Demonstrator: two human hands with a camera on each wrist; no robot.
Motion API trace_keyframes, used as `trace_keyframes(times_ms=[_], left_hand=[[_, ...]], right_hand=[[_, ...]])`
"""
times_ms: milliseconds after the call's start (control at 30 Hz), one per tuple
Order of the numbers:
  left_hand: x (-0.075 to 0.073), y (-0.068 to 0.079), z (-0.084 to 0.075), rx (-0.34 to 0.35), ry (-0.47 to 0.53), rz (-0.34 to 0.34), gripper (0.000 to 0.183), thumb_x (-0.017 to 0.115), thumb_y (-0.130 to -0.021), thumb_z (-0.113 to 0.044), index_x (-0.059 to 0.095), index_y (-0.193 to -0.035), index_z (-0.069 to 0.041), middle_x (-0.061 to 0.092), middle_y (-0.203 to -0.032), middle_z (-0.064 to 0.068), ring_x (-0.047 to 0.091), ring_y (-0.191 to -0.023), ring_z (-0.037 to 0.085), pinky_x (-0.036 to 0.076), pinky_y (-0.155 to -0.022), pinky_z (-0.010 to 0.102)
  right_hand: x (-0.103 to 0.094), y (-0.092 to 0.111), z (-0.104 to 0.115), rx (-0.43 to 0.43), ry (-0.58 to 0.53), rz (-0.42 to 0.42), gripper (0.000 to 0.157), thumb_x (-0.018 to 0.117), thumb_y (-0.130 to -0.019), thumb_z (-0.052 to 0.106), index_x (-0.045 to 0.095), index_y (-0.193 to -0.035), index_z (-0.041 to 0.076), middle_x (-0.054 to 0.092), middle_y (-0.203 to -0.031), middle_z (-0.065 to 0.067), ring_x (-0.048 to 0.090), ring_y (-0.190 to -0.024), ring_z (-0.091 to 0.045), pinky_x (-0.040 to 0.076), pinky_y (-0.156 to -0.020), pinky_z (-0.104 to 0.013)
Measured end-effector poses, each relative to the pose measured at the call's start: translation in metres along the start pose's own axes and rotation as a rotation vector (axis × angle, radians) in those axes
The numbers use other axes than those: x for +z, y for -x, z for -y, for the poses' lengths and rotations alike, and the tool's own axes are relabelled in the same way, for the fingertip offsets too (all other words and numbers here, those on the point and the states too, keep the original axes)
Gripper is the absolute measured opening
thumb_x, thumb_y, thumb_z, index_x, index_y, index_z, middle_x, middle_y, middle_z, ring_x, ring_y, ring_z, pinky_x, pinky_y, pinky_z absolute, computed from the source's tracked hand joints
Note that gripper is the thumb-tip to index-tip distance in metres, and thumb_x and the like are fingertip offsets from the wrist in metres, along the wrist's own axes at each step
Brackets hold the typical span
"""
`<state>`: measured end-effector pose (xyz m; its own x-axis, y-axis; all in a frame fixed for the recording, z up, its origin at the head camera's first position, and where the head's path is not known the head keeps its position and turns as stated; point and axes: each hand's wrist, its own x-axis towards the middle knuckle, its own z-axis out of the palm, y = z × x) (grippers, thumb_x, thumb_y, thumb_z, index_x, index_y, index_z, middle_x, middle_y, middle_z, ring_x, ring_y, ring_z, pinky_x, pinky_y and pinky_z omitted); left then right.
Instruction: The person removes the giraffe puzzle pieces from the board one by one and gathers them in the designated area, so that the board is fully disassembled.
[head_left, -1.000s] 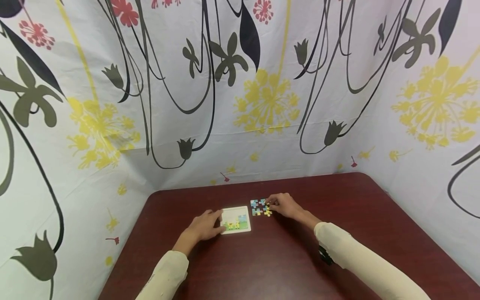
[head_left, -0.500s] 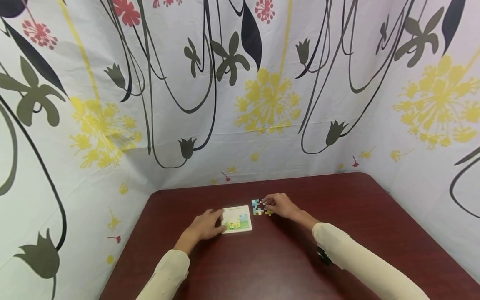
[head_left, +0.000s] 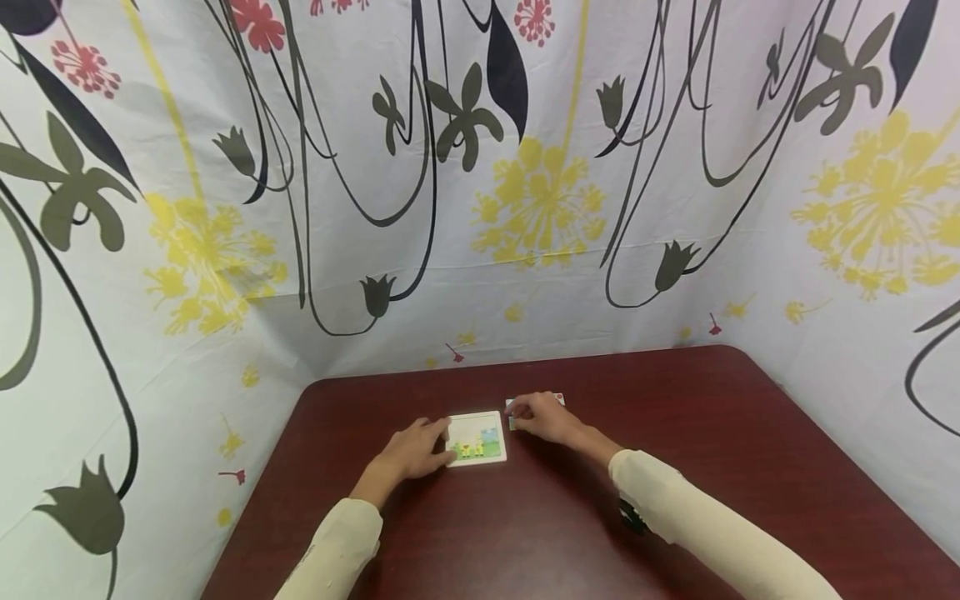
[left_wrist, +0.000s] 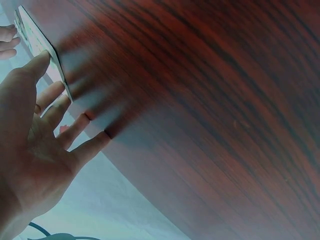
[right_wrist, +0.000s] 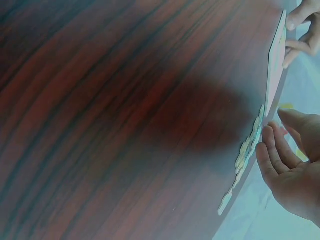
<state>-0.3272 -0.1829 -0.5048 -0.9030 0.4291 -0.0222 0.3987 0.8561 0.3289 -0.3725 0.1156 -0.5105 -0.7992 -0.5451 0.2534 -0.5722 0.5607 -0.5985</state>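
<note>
A white-rimmed puzzle tray (head_left: 467,427) lies flat on the table, with a pale bare upper-left part and coloured pieces along its bottom and right. My left hand (head_left: 415,450) rests at its left end; in the left wrist view the thumb (left_wrist: 44,59) lies on the tray's edge and the other fingers extend loosely beside it. Just right of the tray, my right hand (head_left: 546,418) is over the loose jigsaw pieces (head_left: 558,398), hiding most of them. The right wrist view shows its thumb and fingers (right_wrist: 267,162) apart, fingertips right at the pieces' row.
The dark red wooden table (head_left: 480,533) has rounded far corners. A white cloth (head_left: 420,333) printed with flowers hangs behind it and on both sides. A dark item (head_left: 632,515) shows under the right sleeve (head_left: 675,500).
My right hand has moved left over the loose jigsaw pieces, toward the tray, and now covers most of them. The left hand stays at the tray's left end.
</note>
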Motion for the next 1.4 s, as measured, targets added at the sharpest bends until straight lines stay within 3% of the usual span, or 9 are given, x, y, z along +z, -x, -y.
trace_keyframes(times_ms=[533, 700, 933, 1133, 1267, 1400], left_hand=[[0.000, -0.001, 0.000, 0.015, -0.020, 0.017, 0.042, 0.068, -0.101, -0.041, 0.059, -0.132, -0.016, 0.062, -0.133, 0.008, 0.046, -0.140, 0.037, 0.045, -0.099, 0.062], [0.000, 0.000, 0.001, 0.012, -0.006, 0.018, 0.044, 0.068, -0.101, -0.041, 0.058, -0.136, -0.016, 0.062, -0.133, 0.007, 0.045, -0.142, 0.038, 0.044, -0.100, 0.063], [-0.001, 0.000, 0.001, 0.006, -0.008, 0.019, 0.048, 0.067, -0.101, -0.041, 0.056, -0.140, -0.015, 0.061, -0.135, 0.007, 0.044, -0.143, 0.038, 0.043, -0.102, 0.063], [0.000, 0.000, 0.000, -0.003, -0.002, 0.016, 0.050, 0.068, -0.101, -0.042, 0.056, -0.141, -0.015, 0.061, -0.134, 0.008, 0.045, -0.142, 0.038, 0.043, -0.102, 0.063], [0.000, 0.000, 0.000, -0.008, -0.004, 0.016, 0.049, 0.068, -0.101, -0.042, 0.056, -0.141, -0.015, 0.061, -0.135, 0.008, 0.045, -0.141, 0.038, 0.042, -0.103, 0.063], [-0.001, 0.000, -0.002, -0.014, -0.012, 0.017, 0.049, 0.068, -0.100, -0.041, 0.057, -0.140, -0.015, 0.061, -0.135, 0.009, 0.046, -0.140, 0.037, 0.043, -0.103, 0.063]], right_hand=[[0.027, -0.012, 0.011, -0.086, 0.024, 0.053, 0.024, 0.077, -0.094, 0.007, 0.075, -0.117, -0.002, 0.077, -0.104, -0.012, 0.074, -0.092, -0.022, 0.059, -0.079, -0.032], [0.031, -0.015, 0.015, -0.143, 0.092, 0.064, 0.024, 0.078, -0.092, 0.007, 0.076, -0.115, -0.002, 0.077, -0.105, -0.013, 0.072, -0.092, -0.024, 0.057, -0.079, -0.032], [0.031, -0.018, 0.018, -0.238, 0.150, 0.102, 0.024, 0.078, -0.089, 0.000, 0.077, -0.113, -0.003, 0.077, -0.097, -0.014, 0.061, -0.065, -0.020, 0.055, -0.080, -0.036], [0.031, -0.016, 0.020, -0.176, 0.159, 0.111, 0.023, 0.077, -0.092, 0.004, 0.074, -0.114, -0.002, 0.072, -0.105, -0.015, 0.067, -0.096, -0.028, 0.054, -0.086, -0.040], [0.033, -0.015, 0.021, -0.102, 0.118, 0.101, 0.024, 0.076, -0.094, 0.006, 0.072, -0.116, 0.001, 0.071, -0.105, -0.013, 0.068, -0.095, -0.027, 0.056, -0.082, -0.038], [0.034, -0.014, 0.021, -0.081, 0.095, 0.070, 0.022, 0.074, -0.094, 0.003, 0.073, -0.116, 0.005, 0.074, -0.102, -0.009, 0.071, -0.089, -0.022, 0.057, -0.077, -0.034]])
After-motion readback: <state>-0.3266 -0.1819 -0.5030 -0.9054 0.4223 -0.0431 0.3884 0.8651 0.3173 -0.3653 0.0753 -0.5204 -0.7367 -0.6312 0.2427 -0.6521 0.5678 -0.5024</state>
